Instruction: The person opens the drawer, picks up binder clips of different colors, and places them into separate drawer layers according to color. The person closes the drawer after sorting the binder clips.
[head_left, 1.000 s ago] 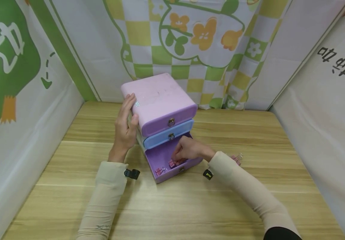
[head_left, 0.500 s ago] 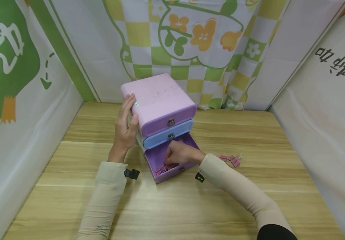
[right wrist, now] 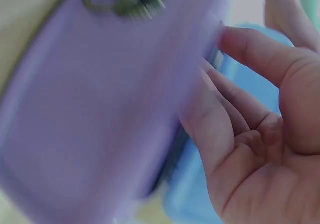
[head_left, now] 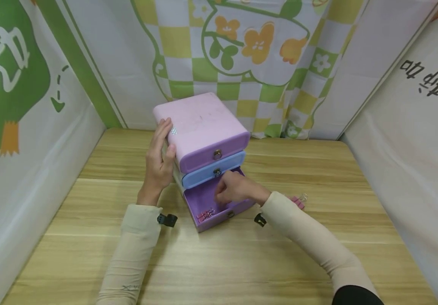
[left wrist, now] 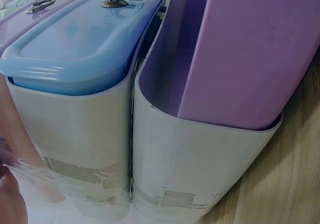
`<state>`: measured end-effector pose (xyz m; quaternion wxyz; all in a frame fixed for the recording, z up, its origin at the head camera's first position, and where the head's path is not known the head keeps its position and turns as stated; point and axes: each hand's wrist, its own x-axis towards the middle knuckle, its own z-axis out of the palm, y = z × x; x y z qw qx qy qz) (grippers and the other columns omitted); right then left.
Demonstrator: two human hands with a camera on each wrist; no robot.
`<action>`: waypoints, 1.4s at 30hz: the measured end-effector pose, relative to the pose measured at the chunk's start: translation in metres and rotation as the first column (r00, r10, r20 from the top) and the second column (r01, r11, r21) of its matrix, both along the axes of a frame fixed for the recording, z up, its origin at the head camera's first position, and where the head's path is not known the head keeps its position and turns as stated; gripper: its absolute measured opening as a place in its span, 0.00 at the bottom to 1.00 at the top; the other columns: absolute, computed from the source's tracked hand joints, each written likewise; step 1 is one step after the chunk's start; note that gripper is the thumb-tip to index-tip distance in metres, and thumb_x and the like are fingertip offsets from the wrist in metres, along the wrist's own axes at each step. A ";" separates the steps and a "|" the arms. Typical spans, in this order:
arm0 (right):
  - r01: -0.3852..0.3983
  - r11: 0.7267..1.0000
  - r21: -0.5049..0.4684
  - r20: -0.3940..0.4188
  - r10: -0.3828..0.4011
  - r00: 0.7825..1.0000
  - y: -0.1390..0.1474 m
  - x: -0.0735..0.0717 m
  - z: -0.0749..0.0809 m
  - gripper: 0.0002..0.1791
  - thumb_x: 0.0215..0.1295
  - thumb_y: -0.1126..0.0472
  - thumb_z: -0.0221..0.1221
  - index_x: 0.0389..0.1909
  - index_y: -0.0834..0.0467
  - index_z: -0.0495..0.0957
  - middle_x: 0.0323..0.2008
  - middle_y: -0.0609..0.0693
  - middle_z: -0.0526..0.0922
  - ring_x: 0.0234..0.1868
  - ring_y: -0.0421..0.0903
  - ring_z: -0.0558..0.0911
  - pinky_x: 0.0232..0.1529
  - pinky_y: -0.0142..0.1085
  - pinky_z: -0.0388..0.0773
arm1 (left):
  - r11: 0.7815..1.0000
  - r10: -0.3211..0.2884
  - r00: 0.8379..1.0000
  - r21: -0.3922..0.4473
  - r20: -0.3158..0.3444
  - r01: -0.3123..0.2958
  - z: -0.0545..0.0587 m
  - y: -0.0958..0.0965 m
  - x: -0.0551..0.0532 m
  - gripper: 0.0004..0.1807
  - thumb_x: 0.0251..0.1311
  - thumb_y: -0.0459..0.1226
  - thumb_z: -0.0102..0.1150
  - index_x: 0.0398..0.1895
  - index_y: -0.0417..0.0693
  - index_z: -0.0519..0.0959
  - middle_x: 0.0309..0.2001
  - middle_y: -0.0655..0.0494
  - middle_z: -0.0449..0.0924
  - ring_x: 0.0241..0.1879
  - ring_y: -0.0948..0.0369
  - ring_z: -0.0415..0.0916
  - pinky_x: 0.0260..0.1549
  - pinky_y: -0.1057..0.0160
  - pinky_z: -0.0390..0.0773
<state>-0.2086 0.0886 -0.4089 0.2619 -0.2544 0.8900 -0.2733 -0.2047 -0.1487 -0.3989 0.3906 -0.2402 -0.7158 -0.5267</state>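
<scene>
A stacked set of small drawers (head_left: 203,127) stands on the table, with pink, blue and purple drawer fronts. The lowest purple drawer (head_left: 201,195) is pulled out. Several pink binder clips (head_left: 205,215) lie in its front left corner. My left hand (head_left: 159,163) rests with extended fingers against the left side of the top unit. My right hand (head_left: 234,187) is inside the open drawer, right of those clips. In the right wrist view, its thumb (right wrist: 257,53) stands apart from the bent fingers (right wrist: 210,124), and no clip shows between them; the drawer front partly hides the fingertips.
More pink binder clips (head_left: 299,201) lie on the wooden table (head_left: 219,262) right of the drawers, partly behind the right sleeve. A checked curtain (head_left: 238,97) hangs close behind the stack. The blue drawer (left wrist: 85,43) above is closed.
My right hand moved left in the drawer, then back right and away from the clips. The pink clips now sit together in the left corner. My left hand has stayed put.
</scene>
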 end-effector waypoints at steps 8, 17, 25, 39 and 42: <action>0.062 0.991 -0.117 -0.021 -0.064 0.998 0.042 -0.004 0.035 0.10 0.66 0.64 0.67 0.42 0.67 0.90 0.34 0.57 0.93 0.33 0.44 0.90 0.39 0.38 0.92 | 1.000 0.012 1.000 0.003 0.010 -0.012 -0.004 -0.002 -0.004 0.29 0.73 0.37 0.43 0.70 0.25 0.70 0.74 0.28 0.68 0.80 0.35 0.58 0.86 0.51 0.55; 0.183 0.982 -0.039 -0.138 -0.187 0.973 0.086 0.014 0.034 0.09 0.65 0.62 0.67 0.39 0.62 0.92 0.33 0.49 0.93 0.31 0.39 0.85 0.33 0.31 0.83 | 1.000 0.009 1.000 -0.002 0.017 -0.009 -0.005 -0.002 -0.002 0.29 0.72 0.36 0.43 0.71 0.25 0.70 0.74 0.29 0.68 0.80 0.36 0.57 0.86 0.51 0.55; 0.284 0.957 -0.060 -0.073 -0.288 0.955 0.115 0.043 0.015 0.09 0.69 0.59 0.66 0.38 0.60 0.91 0.27 0.52 0.90 0.19 0.43 0.81 0.21 0.36 0.83 | 1.000 0.006 1.000 -0.012 0.007 -0.006 -0.014 -0.004 -0.009 0.31 0.67 0.33 0.44 0.71 0.25 0.70 0.75 0.29 0.68 0.80 0.36 0.58 0.86 0.49 0.55; 0.385 0.923 0.014 -0.103 -0.382 0.919 0.179 0.077 -0.005 0.14 0.72 0.54 0.64 0.38 0.60 0.91 0.36 0.51 0.92 0.35 0.40 0.87 0.33 0.33 0.82 | 1.000 0.000 0.999 -0.020 -0.034 -0.001 -0.031 -0.014 -0.030 0.31 0.69 0.41 0.47 0.74 0.36 0.72 0.77 0.40 0.70 0.82 0.44 0.59 0.86 0.50 0.57; 0.416 0.908 0.048 -0.101 -0.410 0.906 0.193 0.074 -0.008 0.15 0.74 0.54 0.62 0.41 0.60 0.91 0.36 0.51 0.93 0.36 0.41 0.88 0.35 0.35 0.84 | 1.000 0.006 1.000 -0.017 -0.030 -0.006 -0.031 -0.013 -0.028 0.31 0.69 0.40 0.46 0.73 0.35 0.72 0.76 0.38 0.70 0.81 0.43 0.59 0.86 0.50 0.57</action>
